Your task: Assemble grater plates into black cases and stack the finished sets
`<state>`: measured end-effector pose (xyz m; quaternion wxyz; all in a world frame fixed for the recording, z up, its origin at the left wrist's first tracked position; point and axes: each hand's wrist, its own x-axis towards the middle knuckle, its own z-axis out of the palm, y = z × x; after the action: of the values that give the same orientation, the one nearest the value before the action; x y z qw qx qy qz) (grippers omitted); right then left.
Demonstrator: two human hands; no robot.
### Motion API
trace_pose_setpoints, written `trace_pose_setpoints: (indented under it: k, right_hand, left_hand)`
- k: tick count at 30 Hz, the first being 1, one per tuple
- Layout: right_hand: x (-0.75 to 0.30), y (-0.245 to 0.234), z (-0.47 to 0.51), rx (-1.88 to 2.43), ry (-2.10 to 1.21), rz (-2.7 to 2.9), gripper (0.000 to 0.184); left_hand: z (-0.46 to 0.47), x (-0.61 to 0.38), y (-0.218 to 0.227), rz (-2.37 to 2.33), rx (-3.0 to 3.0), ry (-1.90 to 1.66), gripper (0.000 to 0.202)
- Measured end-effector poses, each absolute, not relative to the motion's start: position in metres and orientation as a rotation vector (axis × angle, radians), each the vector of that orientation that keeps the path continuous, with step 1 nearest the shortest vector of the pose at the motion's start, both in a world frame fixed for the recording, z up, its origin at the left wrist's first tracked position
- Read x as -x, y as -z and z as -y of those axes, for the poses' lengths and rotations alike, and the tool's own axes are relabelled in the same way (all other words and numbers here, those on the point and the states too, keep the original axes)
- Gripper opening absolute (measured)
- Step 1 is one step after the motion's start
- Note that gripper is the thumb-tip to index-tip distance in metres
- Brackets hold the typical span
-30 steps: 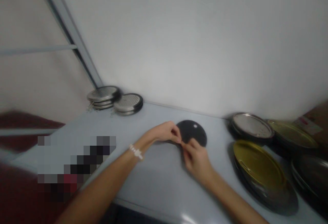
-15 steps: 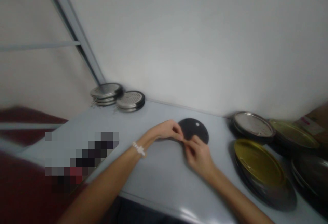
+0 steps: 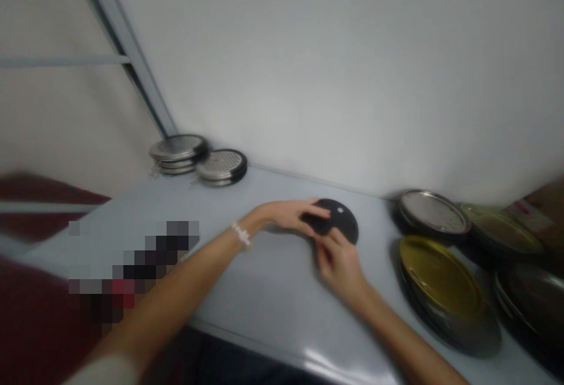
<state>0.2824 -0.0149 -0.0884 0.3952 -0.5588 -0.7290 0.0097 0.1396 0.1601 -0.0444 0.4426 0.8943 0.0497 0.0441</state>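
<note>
A round black disc [image 3: 346,220] with one small white spot lies on the grey-white table [image 3: 264,291]. My left hand [image 3: 293,214] reaches over the disc's left side, its fingers stretched out and apart, with the thumb close to my right fingertips. At the disc's near edge my right hand [image 3: 341,261] is closed in a pinch. Whatever those fingertips hold, if anything, is too small and blurred to make out. Both hands cover the near left part of the disc.
Stacked silver discs with perforated tops [image 3: 178,149] and a second such stack [image 3: 222,164] stand at the back left. On the right lie a gold round plate [image 3: 440,276], a silver one [image 3: 434,211] and darker round pieces [image 3: 537,297]. A wall [image 3: 330,79] rises behind.
My left fingers have opened out from a pinch and spread over the disc. My right hand stays pinched at nearly the same place. The view has shifted slightly.
</note>
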Motion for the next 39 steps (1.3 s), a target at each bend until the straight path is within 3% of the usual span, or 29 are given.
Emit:
trace_pose_setpoints:
  k: [6, 22, 29, 34, 39]
  right_hand:
    - [-0.283, 0.089, 0.015, 1.463, 0.003, 1.843, 0.025]
    - [-0.296, 0.081, 0.017, 1.429, -0.100, 1.844, 0.026]
    - [-0.317, 0.088, 0.020, 1.474, 0.041, 1.901, 0.029]
    - [-0.340, 0.079, 0.015, 1.428, -0.061, 2.030, 0.038]
    - [-0.355, 0.071, 0.009, 1.487, -0.107, 2.059, 0.035]
  left_hand:
    - [-0.168, -0.143, 0.049, -0.115, -2.211, 0.001, 0.072]
    - [-0.157, -0.146, 0.056, -0.148, -2.349, -0.080, 0.067]
    - [-0.135, -0.150, 0.056, -0.310, -2.628, -0.138, 0.060]
    - [-0.118, -0.161, 0.057, -0.493, -2.813, -0.239, 0.055]
    - [-0.115, -0.178, 0.063, -0.481, -2.895, -0.303, 0.057]
